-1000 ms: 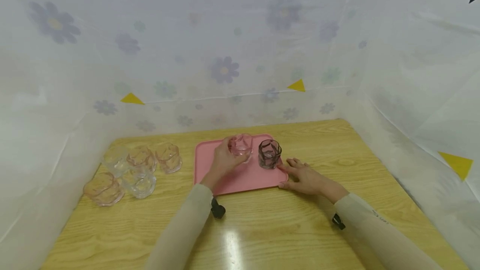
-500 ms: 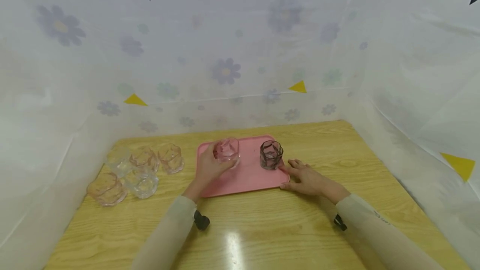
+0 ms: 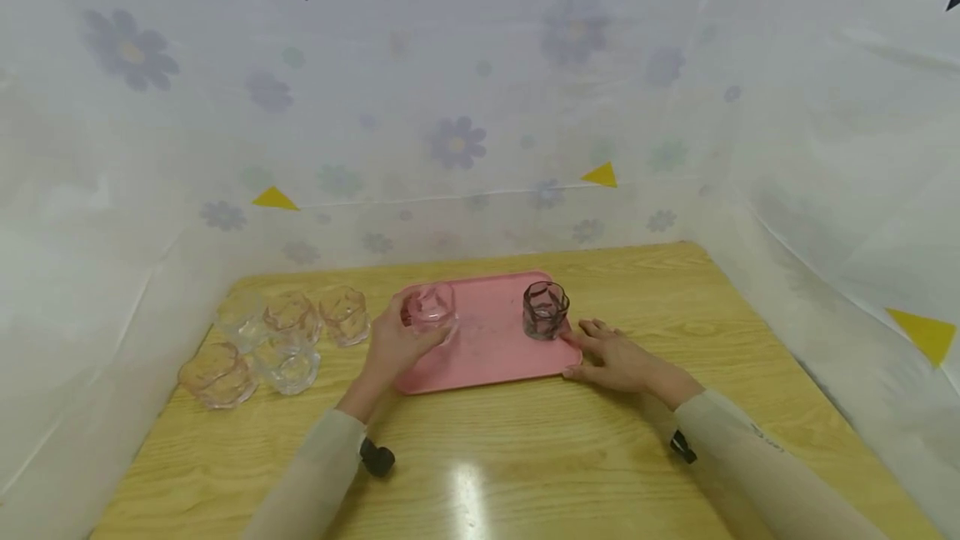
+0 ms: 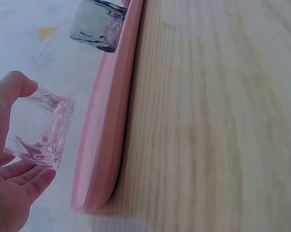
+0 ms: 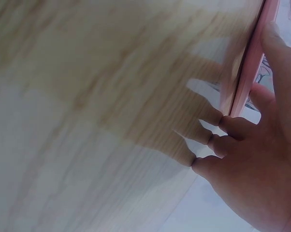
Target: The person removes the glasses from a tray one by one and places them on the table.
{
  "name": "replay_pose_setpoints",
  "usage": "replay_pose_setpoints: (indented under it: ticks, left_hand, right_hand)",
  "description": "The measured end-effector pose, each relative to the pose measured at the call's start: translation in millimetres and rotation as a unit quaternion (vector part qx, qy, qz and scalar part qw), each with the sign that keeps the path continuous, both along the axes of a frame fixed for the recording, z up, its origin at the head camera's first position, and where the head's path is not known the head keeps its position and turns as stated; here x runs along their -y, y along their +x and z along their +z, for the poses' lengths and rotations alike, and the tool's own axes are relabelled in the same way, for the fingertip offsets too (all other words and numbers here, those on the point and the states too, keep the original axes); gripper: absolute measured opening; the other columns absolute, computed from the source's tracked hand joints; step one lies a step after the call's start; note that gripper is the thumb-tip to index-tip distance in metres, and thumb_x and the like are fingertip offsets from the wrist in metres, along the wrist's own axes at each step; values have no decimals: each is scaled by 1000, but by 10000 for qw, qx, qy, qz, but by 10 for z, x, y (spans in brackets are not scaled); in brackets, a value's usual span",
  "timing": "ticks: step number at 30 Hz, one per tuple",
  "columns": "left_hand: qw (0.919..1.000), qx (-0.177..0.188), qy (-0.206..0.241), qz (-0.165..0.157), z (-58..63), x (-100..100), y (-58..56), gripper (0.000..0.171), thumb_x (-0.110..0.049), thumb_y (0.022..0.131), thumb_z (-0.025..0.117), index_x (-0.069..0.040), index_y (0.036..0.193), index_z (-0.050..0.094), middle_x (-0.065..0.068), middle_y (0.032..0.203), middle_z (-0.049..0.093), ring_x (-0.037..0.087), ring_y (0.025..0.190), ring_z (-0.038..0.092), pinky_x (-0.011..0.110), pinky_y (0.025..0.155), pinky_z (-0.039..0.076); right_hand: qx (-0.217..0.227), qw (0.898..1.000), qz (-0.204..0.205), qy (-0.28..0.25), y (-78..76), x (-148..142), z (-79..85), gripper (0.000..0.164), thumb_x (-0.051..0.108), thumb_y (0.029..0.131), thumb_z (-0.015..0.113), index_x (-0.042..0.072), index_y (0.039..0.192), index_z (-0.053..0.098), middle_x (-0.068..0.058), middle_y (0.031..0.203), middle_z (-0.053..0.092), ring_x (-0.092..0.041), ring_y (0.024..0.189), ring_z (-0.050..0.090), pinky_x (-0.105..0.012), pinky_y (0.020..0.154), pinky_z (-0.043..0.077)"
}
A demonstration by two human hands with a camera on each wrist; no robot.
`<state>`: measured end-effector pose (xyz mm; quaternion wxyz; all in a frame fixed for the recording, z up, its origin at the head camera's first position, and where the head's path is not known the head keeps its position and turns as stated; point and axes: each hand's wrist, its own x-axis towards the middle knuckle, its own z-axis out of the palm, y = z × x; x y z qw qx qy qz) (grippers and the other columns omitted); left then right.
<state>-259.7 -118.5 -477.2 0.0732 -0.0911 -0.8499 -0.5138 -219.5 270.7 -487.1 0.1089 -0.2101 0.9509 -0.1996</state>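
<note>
My left hand (image 3: 396, 340) grips a clear drinking glass (image 3: 432, 308) over the left part of the pink tray (image 3: 480, 357). In the left wrist view, thumb and fingers curve around the glass (image 4: 41, 128), and a gap shows between it and the tray rim (image 4: 104, 145). A smoky dark glass (image 3: 546, 311) stands upright near the tray's right end. Beside it my right hand (image 3: 618, 361) rests at the right edge of the tray. The right wrist view has the thumb on the tray rim (image 5: 254, 63) and fingertips down on the table.
Several clear and peach-tinted glasses, among them a peach glass (image 3: 345, 317) and a clear glass (image 3: 287, 362), stand close together left of the tray. The wooden table (image 3: 525, 457) is bordered by white flowered sheeting (image 3: 360, 132) at the back and sides.
My left hand has carried the clear glass leftward over the tray, from near its middle to its left end. The right hand and dark glass stay about where they were.
</note>
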Motion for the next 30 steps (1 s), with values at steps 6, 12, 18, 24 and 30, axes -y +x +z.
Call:
replay_pose_setpoints:
  ticks: [6,12,18,24,30]
  left_hand:
    - [9999,135,20,73,15,144,82,89,-36,80,94,-10,152,50,14,134,66,31,117,64,46,95,58]
    - [9999,25,-29,140,11,294,134,87,-37,80,93,-8,151,51,15,133,65,32,118,65,47,95,58]
    - [9995,-45,-49,325,-16,416,165,88,-38,78,94,-4,148,53,17,129,65,35,118,66,49,97,58]
    - [9990,-41,-155,414,-43,513,213,85,-39,80,93,-3,148,54,16,124,65,36,118,66,51,97,58]
    - [9988,-75,-119,460,-78,605,241,82,-32,81,93,1,145,55,16,110,63,36,117,67,52,99,58]
  right_hand:
    - [14,10000,6,-14,-9,-6,-8,79,58,102,61,12,163,40,-34,168,26,-57,156,19,-80,120,18]
    - [44,10000,-16,-26,-2,-3,-8,79,58,102,61,12,163,41,-34,168,26,-56,157,19,-80,120,17]
    - [-16,10000,-17,21,5,4,-5,79,59,102,61,12,163,41,-34,167,28,-57,156,21,-79,120,18]
    - [-54,10000,6,-19,4,-3,-10,78,58,102,62,12,162,42,-35,167,28,-57,156,22,-80,120,19]
    - [-56,10000,8,-1,-4,-4,-13,78,58,102,62,12,162,42,-35,167,28,-57,156,21,-80,120,19]
